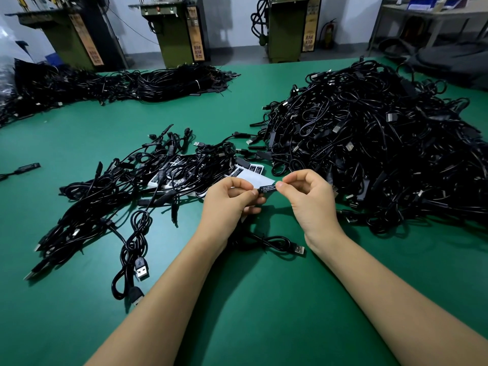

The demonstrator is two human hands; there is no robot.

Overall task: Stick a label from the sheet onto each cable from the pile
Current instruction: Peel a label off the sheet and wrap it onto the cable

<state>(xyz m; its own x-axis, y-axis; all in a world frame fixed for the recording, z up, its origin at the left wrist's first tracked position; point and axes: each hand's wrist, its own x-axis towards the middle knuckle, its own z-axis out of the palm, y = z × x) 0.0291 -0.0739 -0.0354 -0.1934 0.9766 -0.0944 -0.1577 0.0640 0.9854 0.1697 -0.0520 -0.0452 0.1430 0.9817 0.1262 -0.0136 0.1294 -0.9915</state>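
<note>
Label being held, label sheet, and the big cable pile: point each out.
label (268, 189), head view, its printed face between the hands.
label sheet (260, 178), head view, white backing.
cable pile (369, 143), head view, middle of the heap.

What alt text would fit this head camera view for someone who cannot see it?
Two bare hands, left hand and right hand, pinch a small black printed label between them above a green table. A large heap of black USB cables lies right, a smaller pile left.
</note>
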